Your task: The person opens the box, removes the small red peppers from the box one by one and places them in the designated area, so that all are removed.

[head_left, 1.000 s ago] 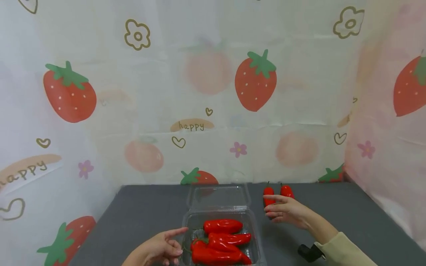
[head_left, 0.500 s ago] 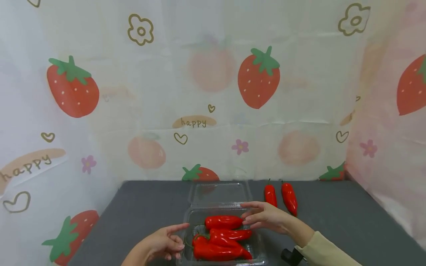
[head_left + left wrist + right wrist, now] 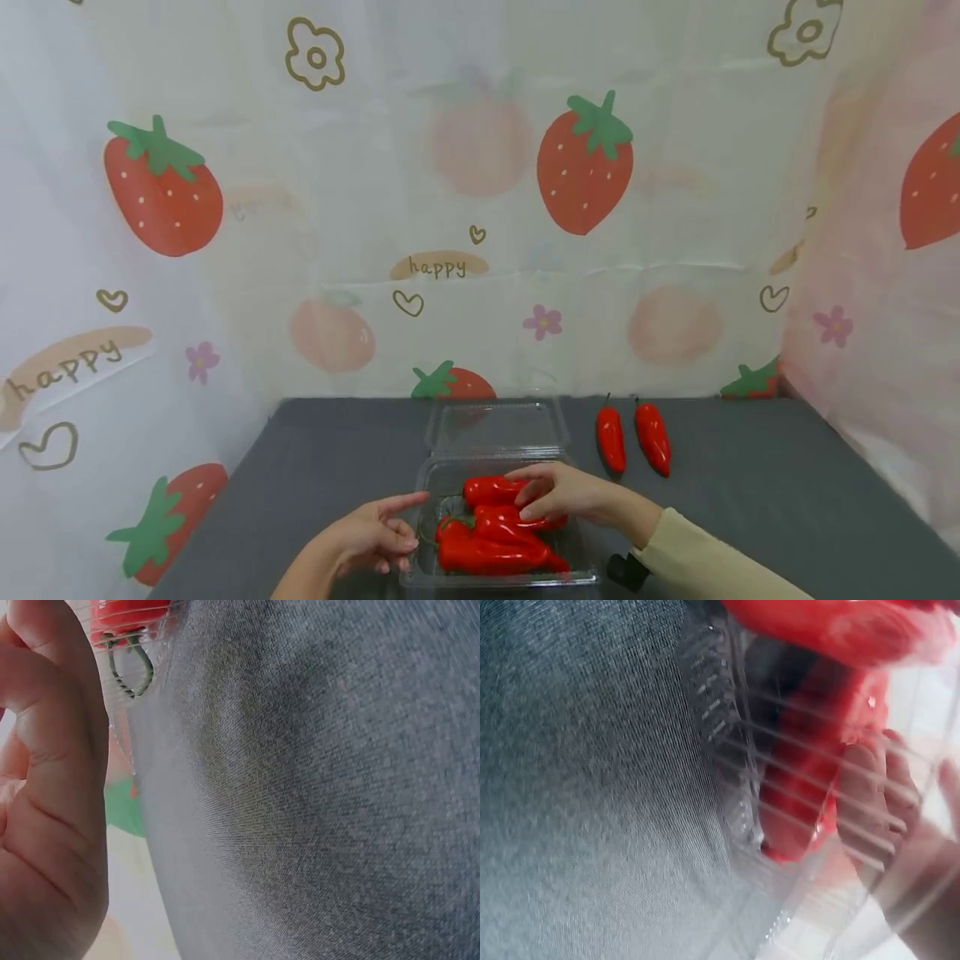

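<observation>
A clear plastic clamshell box (image 3: 500,581) holds several red peppers, with its lid (image 3: 498,429) folded back. My right hand (image 3: 562,493) is over the box's right side, fingers bent downward above the rear red pepper (image 3: 486,489) and the middle pepper (image 3: 495,523). In the right wrist view its fingertips (image 3: 861,780) lie close to the peppers; contact is unclear through the plastic. The front pepper (image 3: 487,556) lies nearest the box's front wall. My left hand (image 3: 367,537) is beside the left wall, index finger extended and the others loosely curled, holding nothing.
Two more red peppers, one left (image 3: 611,437) and one right (image 3: 652,437), lie on the grey cloth (image 3: 735,483) behind the right forearm. A small black object (image 3: 628,572) shows under the right wrist. Strawberry-print curtains (image 3: 480,208) close off the back and sides.
My right hand has moved left and toward me, from the two loose peppers to over the box. The left hand stays almost in place. The head view has tilted down slightly.
</observation>
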Available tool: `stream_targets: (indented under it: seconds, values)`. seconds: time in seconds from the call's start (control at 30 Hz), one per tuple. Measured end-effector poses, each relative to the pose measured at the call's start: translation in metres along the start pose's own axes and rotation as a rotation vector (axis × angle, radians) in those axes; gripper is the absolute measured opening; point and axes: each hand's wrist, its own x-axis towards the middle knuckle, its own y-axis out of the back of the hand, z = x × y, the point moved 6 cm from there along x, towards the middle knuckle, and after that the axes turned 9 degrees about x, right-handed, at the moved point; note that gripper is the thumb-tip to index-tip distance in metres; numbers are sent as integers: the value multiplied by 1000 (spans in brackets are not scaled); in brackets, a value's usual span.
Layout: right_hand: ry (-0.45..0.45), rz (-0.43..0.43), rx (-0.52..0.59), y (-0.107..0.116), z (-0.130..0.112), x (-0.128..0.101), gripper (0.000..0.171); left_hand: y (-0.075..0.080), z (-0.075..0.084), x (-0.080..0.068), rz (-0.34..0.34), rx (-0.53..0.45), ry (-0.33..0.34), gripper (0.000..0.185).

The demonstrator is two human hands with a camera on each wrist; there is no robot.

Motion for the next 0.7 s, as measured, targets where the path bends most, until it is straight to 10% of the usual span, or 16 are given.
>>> stream_targets:
  seconds: [0.7]
  values:
    - [59,-90,-205,-17,1,8,45,-1,3,1,16,1,4,74]
